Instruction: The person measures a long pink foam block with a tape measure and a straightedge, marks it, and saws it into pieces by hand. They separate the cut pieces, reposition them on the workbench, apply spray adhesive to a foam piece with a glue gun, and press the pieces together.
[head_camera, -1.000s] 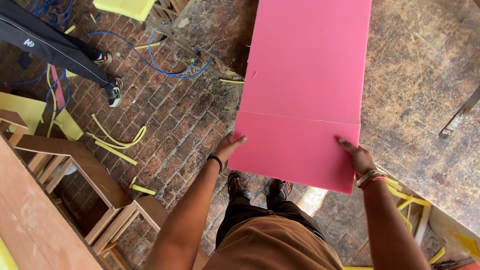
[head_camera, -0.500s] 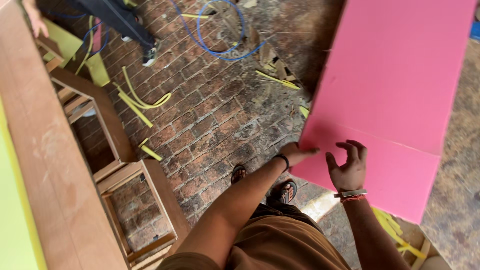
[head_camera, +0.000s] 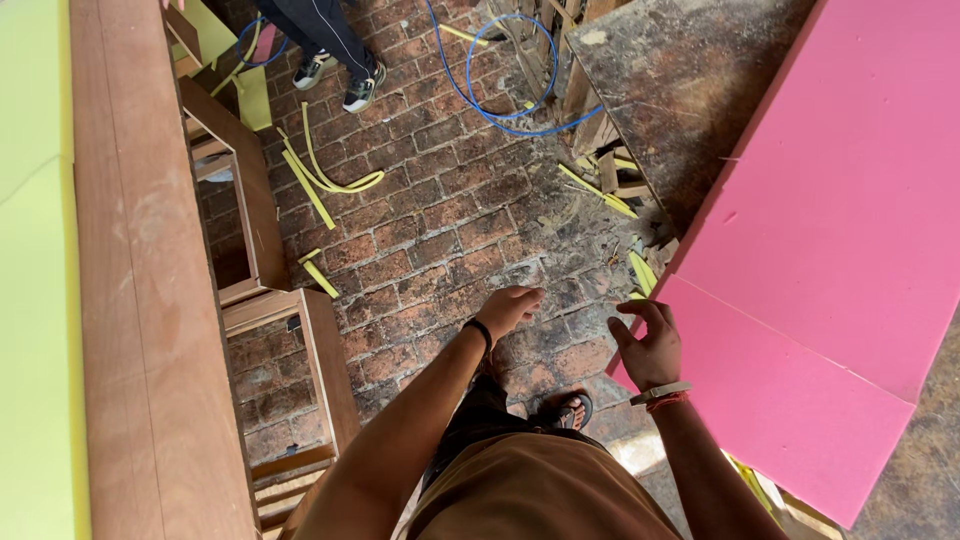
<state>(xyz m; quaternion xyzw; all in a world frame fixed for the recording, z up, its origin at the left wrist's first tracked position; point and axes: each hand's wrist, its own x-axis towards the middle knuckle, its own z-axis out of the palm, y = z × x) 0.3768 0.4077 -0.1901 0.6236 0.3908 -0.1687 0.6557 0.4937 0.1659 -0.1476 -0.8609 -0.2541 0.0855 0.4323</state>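
Note:
A large pink foam sheet (head_camera: 840, 250) lies across a dark, stained worktable (head_camera: 680, 80) on the right, its near corner hanging past the table edge. My right hand (head_camera: 648, 345), with a bracelet at the wrist, curls its fingers round that near left corner of the sheet. My left hand (head_camera: 510, 310), with a dark band at the wrist, hangs free over the brick floor (head_camera: 430, 230), holding nothing, a short way left of the sheet. My feet in sandals show below.
A long wooden board (head_camera: 150, 300) with green foam (head_camera: 35, 300) runs down the left, with open wooden frames (head_camera: 290, 340) beside it. Yellow foam strips (head_camera: 320, 180) and a blue hose (head_camera: 500, 80) lie on the bricks. Another person's legs (head_camera: 330, 50) stand at the top.
My left hand has let go of the pink sheet and moved left over the floor. My view has swung left, so the sheet sits further right; my right hand stays at its corner.

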